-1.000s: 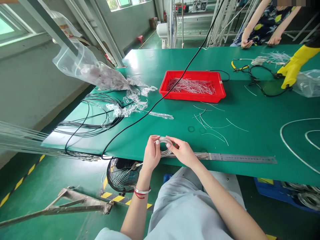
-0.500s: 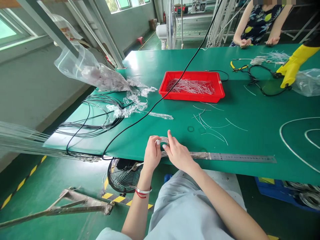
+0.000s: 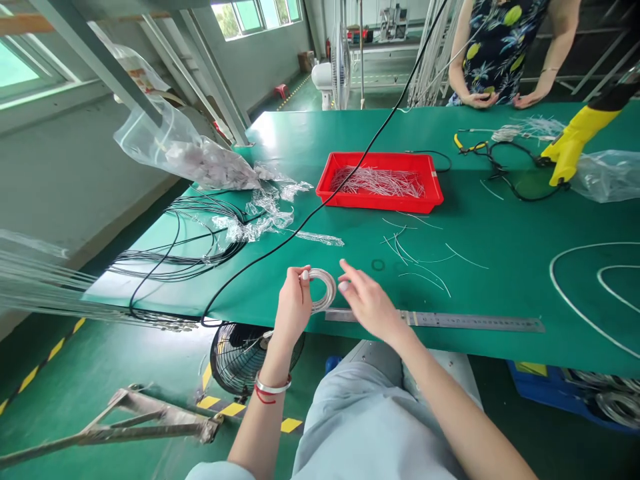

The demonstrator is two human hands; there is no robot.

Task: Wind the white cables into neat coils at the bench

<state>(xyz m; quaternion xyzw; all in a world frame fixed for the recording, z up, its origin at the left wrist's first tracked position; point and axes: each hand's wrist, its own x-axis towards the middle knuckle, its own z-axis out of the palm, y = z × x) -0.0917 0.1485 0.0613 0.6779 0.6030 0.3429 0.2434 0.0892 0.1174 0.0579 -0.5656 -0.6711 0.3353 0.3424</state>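
Over near edge of tabletop (image 3: 505, 287): right hand (image 3: 374, 305) come away from cable coil (image 3: 327, 291), grip released; left hand (image 3: 294, 303), pinching, alone supports it

White cable coil (image 3: 330, 291) in left hand (image 3: 294, 299)

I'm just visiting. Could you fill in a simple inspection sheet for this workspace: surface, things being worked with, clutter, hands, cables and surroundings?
Surface: green tabletop; metal ruler along the near edge.
Things being worked with: one pale coil, ring-shaped.
Clutter: thin white strips in a red tray, others loose nearby; crumpled clear plastic.
Hands: left hand grips the coil; right hand is open, apart from it.
Cables: looped black cables at left; one black cable crosses the view.
Surroundings: another person across the table; a fan below its near edge.
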